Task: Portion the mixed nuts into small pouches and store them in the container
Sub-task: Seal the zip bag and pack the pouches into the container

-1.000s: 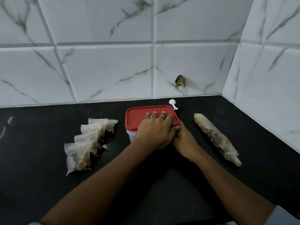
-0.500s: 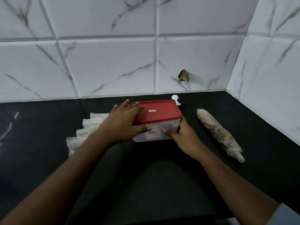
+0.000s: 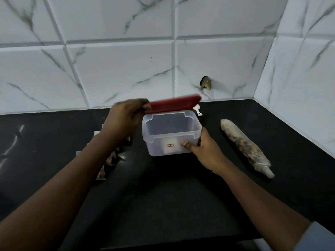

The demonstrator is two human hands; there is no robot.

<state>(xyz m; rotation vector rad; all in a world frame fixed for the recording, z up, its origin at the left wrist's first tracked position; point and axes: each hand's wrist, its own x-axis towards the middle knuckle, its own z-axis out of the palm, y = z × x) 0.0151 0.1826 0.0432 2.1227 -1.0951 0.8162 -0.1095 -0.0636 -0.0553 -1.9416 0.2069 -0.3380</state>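
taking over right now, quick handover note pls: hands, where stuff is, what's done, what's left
Left hand grips the red lid, raised over the container's back edge.
Right hand holds the clear container at its front right corner; it looks empty.
Filled pouches lie to its left, mostly hidden by the left arm; the nut bag lies to its right, the white scoop behind.
Done: pouches filled, container open.
Left: set lid aside, load pouches, close.

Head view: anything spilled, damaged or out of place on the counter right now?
A dark, ragged hole breaks the wall tile behind the container. No loose nuts show on the counter. The red lid is off, held by the left hand while the right hand holds the container; that fits the job.
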